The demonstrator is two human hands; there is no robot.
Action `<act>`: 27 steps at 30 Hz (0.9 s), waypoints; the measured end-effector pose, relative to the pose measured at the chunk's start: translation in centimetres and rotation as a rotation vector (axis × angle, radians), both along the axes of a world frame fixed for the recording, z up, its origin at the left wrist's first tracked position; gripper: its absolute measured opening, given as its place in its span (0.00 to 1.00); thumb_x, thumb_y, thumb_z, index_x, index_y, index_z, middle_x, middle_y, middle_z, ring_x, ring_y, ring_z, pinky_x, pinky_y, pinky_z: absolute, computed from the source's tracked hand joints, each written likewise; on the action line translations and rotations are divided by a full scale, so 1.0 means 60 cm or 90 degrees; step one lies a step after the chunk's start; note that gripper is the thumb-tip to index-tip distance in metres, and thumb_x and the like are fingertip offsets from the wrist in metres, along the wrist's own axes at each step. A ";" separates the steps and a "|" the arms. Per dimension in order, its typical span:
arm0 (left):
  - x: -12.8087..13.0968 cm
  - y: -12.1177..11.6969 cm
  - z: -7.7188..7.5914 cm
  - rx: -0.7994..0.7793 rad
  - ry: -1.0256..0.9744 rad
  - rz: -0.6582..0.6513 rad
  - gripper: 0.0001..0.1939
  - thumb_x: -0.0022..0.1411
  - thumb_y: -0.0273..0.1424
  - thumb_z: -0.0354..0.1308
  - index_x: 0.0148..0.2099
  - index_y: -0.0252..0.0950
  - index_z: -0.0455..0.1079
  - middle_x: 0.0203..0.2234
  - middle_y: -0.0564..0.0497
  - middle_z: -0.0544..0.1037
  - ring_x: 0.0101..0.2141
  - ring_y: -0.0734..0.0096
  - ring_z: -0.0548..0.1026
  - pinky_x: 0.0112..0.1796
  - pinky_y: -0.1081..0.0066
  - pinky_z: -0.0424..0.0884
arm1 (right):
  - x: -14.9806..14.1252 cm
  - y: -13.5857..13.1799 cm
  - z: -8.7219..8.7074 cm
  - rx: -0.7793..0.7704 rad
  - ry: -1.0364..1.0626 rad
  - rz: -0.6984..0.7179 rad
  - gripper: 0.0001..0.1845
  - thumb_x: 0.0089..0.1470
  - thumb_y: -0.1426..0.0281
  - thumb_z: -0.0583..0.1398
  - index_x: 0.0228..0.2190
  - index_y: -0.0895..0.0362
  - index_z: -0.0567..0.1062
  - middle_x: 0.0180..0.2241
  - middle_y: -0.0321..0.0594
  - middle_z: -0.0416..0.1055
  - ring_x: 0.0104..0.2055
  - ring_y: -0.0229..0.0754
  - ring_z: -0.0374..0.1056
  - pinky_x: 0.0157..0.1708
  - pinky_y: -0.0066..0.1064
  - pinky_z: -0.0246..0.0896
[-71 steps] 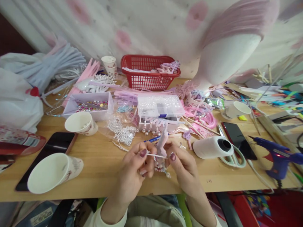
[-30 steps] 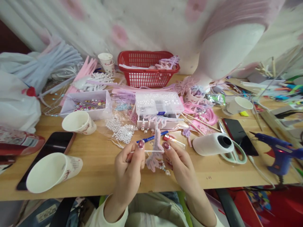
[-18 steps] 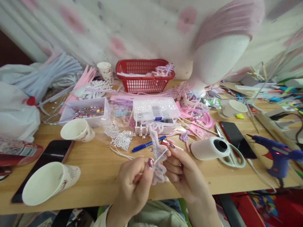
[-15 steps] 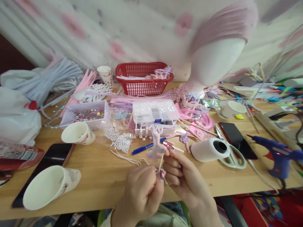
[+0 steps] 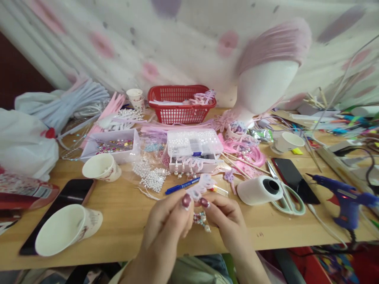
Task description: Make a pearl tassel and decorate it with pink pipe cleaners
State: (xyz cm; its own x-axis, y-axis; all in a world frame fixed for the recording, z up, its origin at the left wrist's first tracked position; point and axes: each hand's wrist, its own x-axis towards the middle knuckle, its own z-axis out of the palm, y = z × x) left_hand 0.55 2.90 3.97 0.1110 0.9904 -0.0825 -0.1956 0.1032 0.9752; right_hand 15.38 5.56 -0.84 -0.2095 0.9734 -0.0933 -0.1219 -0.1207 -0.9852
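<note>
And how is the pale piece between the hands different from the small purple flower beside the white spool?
The pale piece is whitish, while the purple flower is deeper in colour. The pale piece is held between the left hand and right hand; the purple flower lies unheld. Both show looped edges.

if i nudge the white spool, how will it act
The spool would likely roll, as it lies on its rounded side. The scissors at its end might snag it. Its dark, open-looking core suggests it may be fairly light.
</note>
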 end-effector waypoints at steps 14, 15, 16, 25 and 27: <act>-0.045 0.062 -0.009 -0.012 -0.130 -0.054 0.21 0.70 0.41 0.56 0.25 0.39 0.61 0.19 0.56 0.70 0.18 0.78 0.61 0.20 0.75 0.59 | 0.011 0.006 0.013 0.246 -0.279 0.255 0.11 0.68 0.69 0.55 0.32 0.54 0.71 0.24 0.31 0.65 0.25 0.36 0.60 0.26 0.28 0.51; -0.045 0.066 -0.014 0.020 -0.084 -0.023 0.19 0.71 0.40 0.56 0.27 0.39 0.64 0.21 0.55 0.72 0.20 0.76 0.65 0.23 0.74 0.64 | 0.012 0.006 0.013 0.244 -0.274 0.238 0.11 0.68 0.69 0.55 0.31 0.54 0.69 0.23 0.31 0.63 0.24 0.36 0.58 0.25 0.28 0.50; -0.044 0.067 -0.021 0.052 -0.025 0.005 0.15 0.71 0.39 0.56 0.31 0.39 0.69 0.26 0.53 0.76 0.25 0.74 0.71 0.29 0.72 0.70 | 0.013 0.007 0.013 0.244 -0.263 0.219 0.12 0.68 0.69 0.55 0.30 0.54 0.68 0.23 0.30 0.62 0.24 0.36 0.57 0.25 0.28 0.49; -0.024 0.008 -0.082 0.226 0.304 0.121 0.32 0.67 0.29 0.61 0.67 0.47 0.52 0.64 0.43 0.66 0.65 0.58 0.65 0.64 0.53 0.63 | 0.014 0.013 0.001 0.225 -0.181 0.141 0.19 0.72 0.66 0.52 0.26 0.53 0.64 0.22 0.30 0.59 0.23 0.37 0.54 0.25 0.30 0.50; -0.026 0.004 -0.079 0.223 0.328 0.048 0.27 0.67 0.28 0.59 0.64 0.47 0.57 0.61 0.44 0.70 0.65 0.56 0.66 0.63 0.50 0.64 | 0.014 0.014 0.000 0.248 -0.187 0.134 0.18 0.71 0.67 0.52 0.26 0.53 0.64 0.22 0.30 0.60 0.23 0.37 0.56 0.25 0.30 0.50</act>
State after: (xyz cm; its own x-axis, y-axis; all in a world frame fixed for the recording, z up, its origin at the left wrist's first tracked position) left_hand -1.02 3.14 -0.76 0.0726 0.9719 0.2241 0.3141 -0.2355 0.9197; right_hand 16.21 6.38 -0.83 -0.4242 0.8870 0.1825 0.1538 0.2691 -0.9507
